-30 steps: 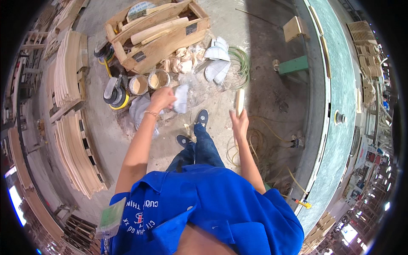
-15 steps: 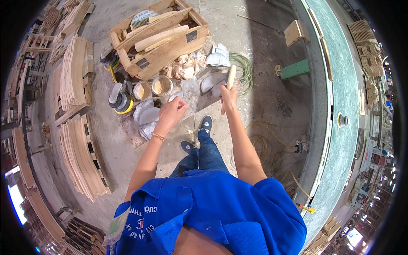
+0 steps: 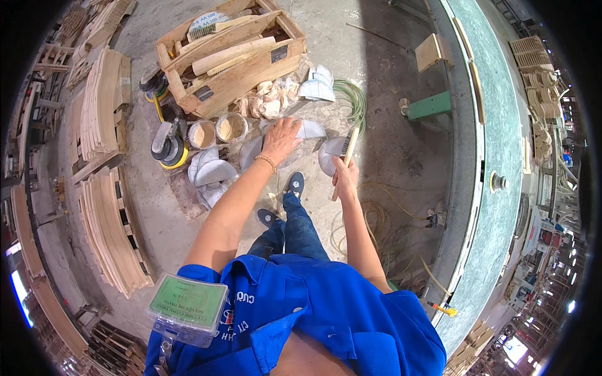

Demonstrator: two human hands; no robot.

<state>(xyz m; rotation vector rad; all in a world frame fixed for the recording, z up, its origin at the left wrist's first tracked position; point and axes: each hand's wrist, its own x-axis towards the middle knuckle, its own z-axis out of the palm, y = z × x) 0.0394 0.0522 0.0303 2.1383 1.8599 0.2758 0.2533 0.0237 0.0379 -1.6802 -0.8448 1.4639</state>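
Wooden-handled brush [image 3: 352, 144], right of the wooden toolbox [image 3: 242, 76] on its near side, is clasped in the grip of the right hand [image 3: 345, 176], long axis running outward. The left hand [image 3: 282, 140], closer to the toolbox, meets a grey half-disc [image 3: 311, 130]; whether grasping, unclear.

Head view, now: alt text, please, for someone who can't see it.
The right hand grips a wooden brush; the left hand is at a grey half-round sheet. Beyond them are two tubs and a wooden toolbox.

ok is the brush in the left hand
No, the right hand grips the brush by its wooden handle.
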